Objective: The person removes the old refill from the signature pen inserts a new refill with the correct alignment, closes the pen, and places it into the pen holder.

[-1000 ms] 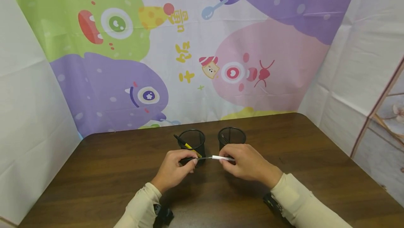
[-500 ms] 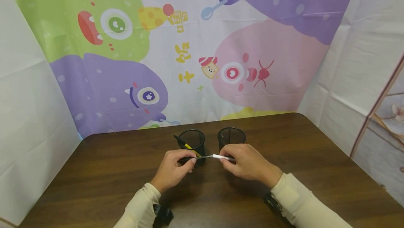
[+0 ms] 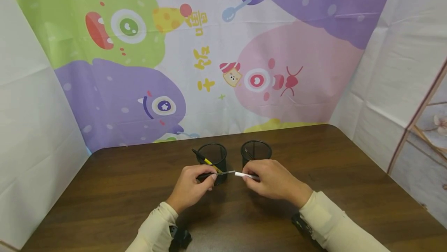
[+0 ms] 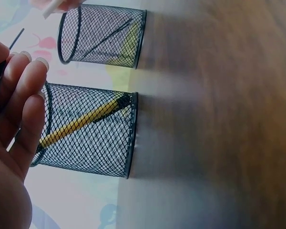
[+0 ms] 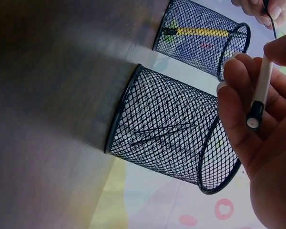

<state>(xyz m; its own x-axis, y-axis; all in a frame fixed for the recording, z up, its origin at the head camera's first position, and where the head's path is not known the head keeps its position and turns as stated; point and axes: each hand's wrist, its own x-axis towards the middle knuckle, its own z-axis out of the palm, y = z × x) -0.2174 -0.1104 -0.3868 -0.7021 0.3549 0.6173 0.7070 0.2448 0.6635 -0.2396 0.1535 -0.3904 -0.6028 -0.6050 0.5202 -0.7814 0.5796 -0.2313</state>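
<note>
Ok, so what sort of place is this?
Probably a small indoor desk booth, maybe a staged workspace: a brown wood-look table, a creased cartoon-print sheet behind it, and two mesh holders, left holder and right holder.

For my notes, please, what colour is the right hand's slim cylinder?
The slim cylinder is white, black-collared, clearest in the right wrist view.

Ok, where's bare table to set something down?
Bare: the table left of the left mesh cup, and right of the right mesh cup. Crowded: before the cups, where the left hand and right hand are close together.
</note>
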